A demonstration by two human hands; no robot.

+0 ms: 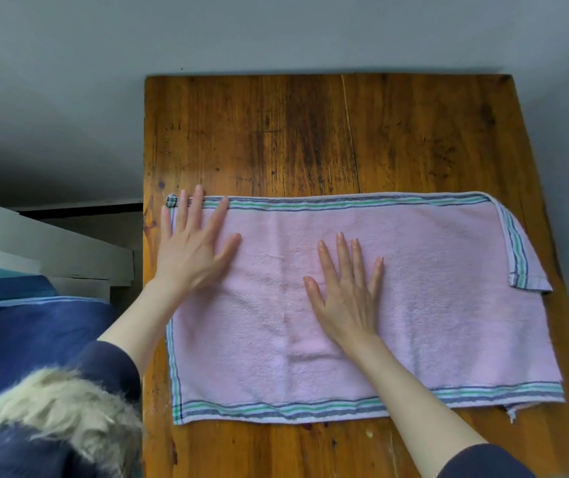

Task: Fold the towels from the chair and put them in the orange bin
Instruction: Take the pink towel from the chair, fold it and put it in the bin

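Note:
A pink towel (431,288) with green and dark blue striped borders lies spread flat on the wooden table (310,132). Its far right corner is turned over onto itself. My left hand (193,246) presses flat on the towel's far left corner, fingers straight and spread. My right hand (348,291) lies flat on the towel's middle, fingers straight too. Neither hand holds anything. No orange bin or chair is in view.
The table's far half is bare wood; its edges run at left, far side and right. Left of the table lie blue cloth (27,339) and white boards (51,250). A fur-trimmed dark jacket (51,419) fills the lower left corner. The floor is grey.

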